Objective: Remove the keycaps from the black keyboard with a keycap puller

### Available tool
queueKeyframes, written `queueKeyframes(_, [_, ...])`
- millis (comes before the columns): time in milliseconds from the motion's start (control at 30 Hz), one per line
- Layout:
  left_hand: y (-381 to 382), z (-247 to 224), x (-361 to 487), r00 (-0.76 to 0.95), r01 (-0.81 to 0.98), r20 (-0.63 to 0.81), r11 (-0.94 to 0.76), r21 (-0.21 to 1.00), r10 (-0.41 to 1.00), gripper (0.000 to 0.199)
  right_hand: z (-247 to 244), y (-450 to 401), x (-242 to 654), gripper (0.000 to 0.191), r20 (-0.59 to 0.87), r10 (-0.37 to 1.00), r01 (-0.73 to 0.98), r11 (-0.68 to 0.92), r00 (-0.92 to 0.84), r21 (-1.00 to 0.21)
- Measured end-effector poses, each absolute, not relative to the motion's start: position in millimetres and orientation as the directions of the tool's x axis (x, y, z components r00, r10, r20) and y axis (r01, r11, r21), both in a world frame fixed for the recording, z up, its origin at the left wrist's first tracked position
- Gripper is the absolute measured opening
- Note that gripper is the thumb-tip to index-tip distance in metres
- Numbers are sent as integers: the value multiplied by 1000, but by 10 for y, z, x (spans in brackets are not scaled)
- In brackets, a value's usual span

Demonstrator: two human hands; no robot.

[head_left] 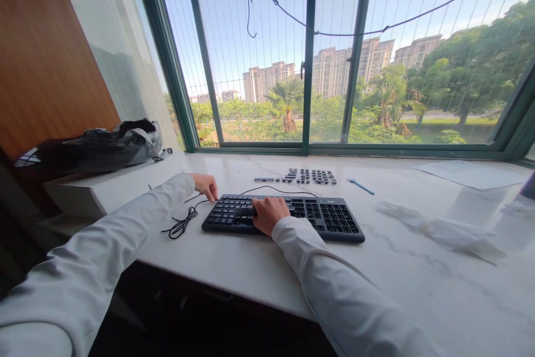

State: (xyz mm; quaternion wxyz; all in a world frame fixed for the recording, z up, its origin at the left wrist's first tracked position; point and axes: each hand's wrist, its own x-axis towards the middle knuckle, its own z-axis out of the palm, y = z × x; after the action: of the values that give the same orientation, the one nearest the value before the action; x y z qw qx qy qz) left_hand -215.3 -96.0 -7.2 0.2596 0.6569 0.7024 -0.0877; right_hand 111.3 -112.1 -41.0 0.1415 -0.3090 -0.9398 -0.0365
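— What setting do we identify here?
— We identify a home or office workstation: a keyboard (283, 216) on a marble sill-desk (418, 268) beneath a window (309, 50) facing apartment blocks (334, 70).

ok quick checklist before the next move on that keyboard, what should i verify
1. Left hand steadies the keyboard at its back left corner: ok.
2. Right hand rests on the keys, apparently around a long key: grip cannot tell.
3. Loose keycaps lie in neat rows behind the keyboard, apart from it: ok.
4. Blue tool lies untouched to the right of the keycaps: ok.
5. Cable is bundled left of the keyboard near the counter edge: ok.
6. Crumpled wipe lies right of the keyboard, apart from it: ok.
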Motion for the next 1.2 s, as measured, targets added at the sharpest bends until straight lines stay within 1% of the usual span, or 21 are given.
queueKeyframes(100, [-1045, -22, -2047, -42, 979, -484, 133, 156, 874, 47, -424, -1106, 1108, 26, 295, 567, 588, 809, -769, -20])
queueKeyframes(267, [-1128, 4, -1880, -23, 999, -366, 36, 27, 930, 33, -449, -1081, 1099, 26, 310, 565, 589, 808, -765, -19])
queueKeyframes(333, [-1162, 1, -1832, -18, 1000, -365, 12, -19, 931, 30, -453, -1076, 1099, 26, 311, 565, 591, 807, -764, -14])
queueKeyframes(400, [-1202, 2, -1800, -31, 999, -393, 18, -38, 919, 31, -451, -1075, 1102, 25, 312, 564, 591, 807, -764, -11])
queueKeyframes(500, [-1271, 19, -1773, -41, 999, -414, 29, -33, 909, 32, -443, -1081, 1109, 25, 313, 569, 596, 803, -761, -12])
queueKeyframes(600, [-1360, 53, -1736, -56, 998, -392, 39, -51, 918, 32, -436, -1091, 1112, 25, 307, 576, 602, 798, -757, -12])
queueKeyframes(733, [-1530, 81, -1589, -139, 989, -368, 110, -100, 919, 26, -433, -1095, 1104, 26, 285, 583, 603, 797, -761, -19])
queueKeyframes(800, [-1631, 69, -1459, -184, 975, -294, 136, -174, 938, 21, -428, -1096, 1101, 26, 286, 586, 605, 796, -758, -25])
queueKeyframes(867, [-1733, 39, -1297, -228, 944, -137, 185, -273, 964, 17, -414, -1097, 1109, 25, 299, 600, 621, 783, -742, -32])
queueKeyframes(900, [-1782, 19, -1209, -240, 928, -42, 217, -302, 970, 17, -404, -1097, 1119, 26, 313, 611, 632, 774, -728, -40])
queueKeyframes(933, [-1827, -2, -1119, -244, 921, 32, 242, -306, 969, 17, -394, -1094, 1132, 26, 330, 625, 647, 761, -708, -53])
queueKeyframes(1000, [-1904, -49, -946, -253, 930, 124, 276, -244, 960, 21, -374, -1079, 1164, 29, 358, 666, 680, 725, -655, -104])
queueKeyframes(1067, [-1964, -104, -799, -253, 940, 197, 289, -180, 947, 27, -363, -1045, 1190, 29, 388, 708, 693, 691, -591, -205])
queueKeyframes(1100, [-1990, -136, -738, -256, 942, 225, 295, -159, 940, 28, -360, -1021, 1195, 29, 411, 721, 672, 683, -558, -286])
queueKeyframes(1133, [-2014, -172, -684, -259, 943, 249, 300, -143, 933, 30, -357, -995, 1194, 29, 440, 730, 618, 681, -523, -394])
queueKeyframes(1167, [-2038, -212, -635, -260, 944, 275, 303, -128, 926, 31, -355, -967, 1185, 31, 467, 739, 517, 674, -486, -528])
queueKeyframes(1200, [-2063, -257, -589, -262, 945, 302, 308, -113, 917, 31, -350, -942, 1171, 35, 480, 757, 364, 642, -444, -675])
